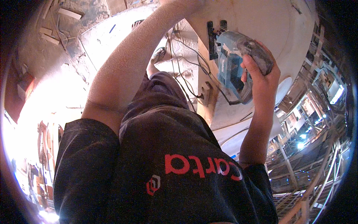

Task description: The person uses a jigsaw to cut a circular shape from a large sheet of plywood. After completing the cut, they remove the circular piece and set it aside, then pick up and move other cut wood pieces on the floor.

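Note:
My right hand [263, 69] is wrapped round the handle of a dusty blue-green jigsaw [229, 65]. Its black base plate [212, 41] faces left, close to the edge of a pale board [291, 37]. I cannot tell whether the tool touches the board. A dark power cord [223, 95] leaves the back of the jigsaw and runs left over the board's edge. My left arm [130, 56] stretches up across the view. My left hand is mostly cut off at the top edge, close to the board's far part, and its fingers cannot be made out.
Cables [182, 61] hang beside the board's wooden side [206, 93], near my sandalled foot [158, 54]. Wood offcuts [69, 14] lie on the dusty floor at far left. Timber and framing [317, 175] fill the right side. Strong light washes out the left.

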### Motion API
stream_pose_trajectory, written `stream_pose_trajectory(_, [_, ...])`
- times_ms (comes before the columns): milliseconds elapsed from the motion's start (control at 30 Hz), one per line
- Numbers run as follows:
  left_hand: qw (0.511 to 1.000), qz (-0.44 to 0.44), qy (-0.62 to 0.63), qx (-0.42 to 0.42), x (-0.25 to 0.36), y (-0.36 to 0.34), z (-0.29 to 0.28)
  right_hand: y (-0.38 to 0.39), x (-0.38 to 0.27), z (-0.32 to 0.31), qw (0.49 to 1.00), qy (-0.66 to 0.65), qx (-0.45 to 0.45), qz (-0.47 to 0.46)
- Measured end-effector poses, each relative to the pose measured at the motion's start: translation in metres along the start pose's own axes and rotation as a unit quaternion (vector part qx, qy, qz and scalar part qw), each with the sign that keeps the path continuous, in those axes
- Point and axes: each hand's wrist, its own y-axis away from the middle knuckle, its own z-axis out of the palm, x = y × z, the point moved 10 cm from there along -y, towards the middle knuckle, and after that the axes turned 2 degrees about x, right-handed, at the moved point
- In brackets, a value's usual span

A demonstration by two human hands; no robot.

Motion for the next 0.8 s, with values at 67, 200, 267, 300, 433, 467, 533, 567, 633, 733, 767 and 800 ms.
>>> stream_pose_trajectory(67, [1.000, -0.004, 0.005, 0.001, -0.005, 0.008, 0.000, 0.001, 0.002, 0.000, 1.000, 0.006, -0.010, -0.006])
stream_pose_trajectory(200, [0.998, -0.053, -0.011, 0.017, -0.016, 0.024, 0.002, 0.003, 0.004, -0.001, 0.998, 0.056, -0.032, -0.020])
stream_pose_trajectory(267, [0.996, -0.088, 0.019, -0.009, -0.026, 0.032, 0.008, 0.007, 0.003, -0.002, 0.996, 0.074, -0.036, -0.029])
stream_pose_trajectory(300, [0.998, -0.063, 0.022, -0.020, -0.025, 0.031, 0.008, 0.008, 0.002, -0.002, 0.995, 0.084, -0.037, -0.032])
stream_pose_trajectory(433, [0.999, 0.001, 0.021, -0.028, -0.019, 0.024, 0.016, 0.012, 0.002, -0.004, 0.995, 0.082, -0.047, -0.027])
stream_pose_trajectory(467, [1.000, 0.009, 0.018, -0.020, -0.018, 0.021, 0.018, 0.013, 0.002, -0.003, 0.995, 0.083, -0.044, -0.028])
stream_pose_trajectory(533, [0.999, -0.001, 0.050, 0.017, -0.024, 0.021, 0.019, 0.013, 0.000, -0.002, 0.994, 0.090, -0.043, -0.044])
stream_pose_trajectory(567, [0.997, -0.008, 0.066, 0.035, -0.026, 0.023, 0.020, 0.013, -0.001, 0.000, 0.993, 0.096, -0.047, -0.057])
stream_pose_trajectory(633, [0.997, -0.006, 0.057, 0.045, -0.026, 0.025, 0.020, 0.012, -0.002, 0.001, 0.992, 0.097, -0.049, -0.065])
stream_pose_trajectory(733, [0.996, 0.007, 0.071, 0.050, -0.022, 0.031, 0.017, 0.013, 0.000, -0.002, 0.993, 0.100, -0.042, -0.053])
stream_pose_trajectory(767, [0.995, 0.013, 0.081, 0.049, -0.020, 0.033, 0.015, 0.013, 0.000, -0.002, 0.991, 0.109, -0.043, -0.057])
stream_pose_trajectory(800, [0.996, 0.003, 0.073, 0.056, -0.019, 0.032, 0.014, 0.013, 0.000, -0.002, 0.991, 0.113, -0.044, -0.062])
